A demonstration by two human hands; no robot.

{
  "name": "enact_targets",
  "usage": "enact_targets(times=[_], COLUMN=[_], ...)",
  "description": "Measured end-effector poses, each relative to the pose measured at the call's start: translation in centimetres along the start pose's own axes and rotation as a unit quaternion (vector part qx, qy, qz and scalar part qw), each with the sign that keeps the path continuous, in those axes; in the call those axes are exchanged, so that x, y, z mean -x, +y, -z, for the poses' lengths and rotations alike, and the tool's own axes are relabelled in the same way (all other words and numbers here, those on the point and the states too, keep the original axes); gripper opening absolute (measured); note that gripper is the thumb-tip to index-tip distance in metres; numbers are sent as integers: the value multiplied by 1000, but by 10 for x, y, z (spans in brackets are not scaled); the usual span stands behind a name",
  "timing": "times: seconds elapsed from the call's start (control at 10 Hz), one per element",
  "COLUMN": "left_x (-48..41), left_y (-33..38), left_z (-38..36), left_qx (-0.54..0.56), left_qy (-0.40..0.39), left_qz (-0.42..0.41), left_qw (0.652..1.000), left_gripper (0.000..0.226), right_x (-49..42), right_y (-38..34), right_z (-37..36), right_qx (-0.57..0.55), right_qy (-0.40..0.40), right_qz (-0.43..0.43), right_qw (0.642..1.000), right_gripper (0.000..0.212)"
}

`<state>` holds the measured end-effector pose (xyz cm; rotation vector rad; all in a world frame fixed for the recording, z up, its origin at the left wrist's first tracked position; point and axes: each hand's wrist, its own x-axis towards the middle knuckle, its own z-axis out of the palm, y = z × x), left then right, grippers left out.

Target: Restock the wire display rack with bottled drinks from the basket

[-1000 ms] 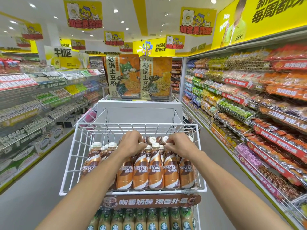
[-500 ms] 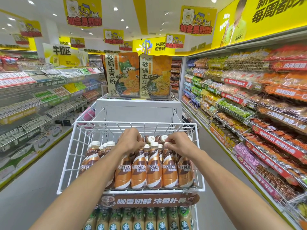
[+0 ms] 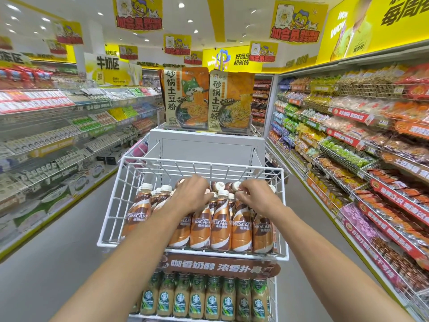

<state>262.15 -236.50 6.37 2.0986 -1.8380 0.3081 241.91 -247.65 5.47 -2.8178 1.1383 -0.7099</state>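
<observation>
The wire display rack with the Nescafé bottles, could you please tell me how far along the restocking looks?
Done: the front row of Nescafé bottles stands upright in the wire display rack, and the Starbucks bottles fill the tier below. In hand: the left hand and right hand rest on bottle caps mid-tier, arranging. Left: the back of the tier shows bare wire. No supply basket is in view.

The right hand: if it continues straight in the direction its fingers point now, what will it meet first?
The right hand points left and slightly away, over the bottle caps. It would probably meet the left hand first, since their fingertips are already close, though depth is unclear.
</observation>
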Motion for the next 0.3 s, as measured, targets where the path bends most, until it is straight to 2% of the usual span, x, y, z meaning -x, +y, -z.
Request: enact_targets(times=[0.2,0.3], left_x=[45,75], left_y=[14,20], left_z=[27,39], left_qx=[-79,-97], left_qy=[-38,-78], left_qz=[-44,-44], left_qw=[995,991], left_gripper=[44,53], right_x=[27,60], right_y=[-23,-39], right_z=[20,28], right_qx=[67,83], right_qy=[0,-71], right_qz=[32,26], right_qw=[997,994], right_gripper=[33,38])
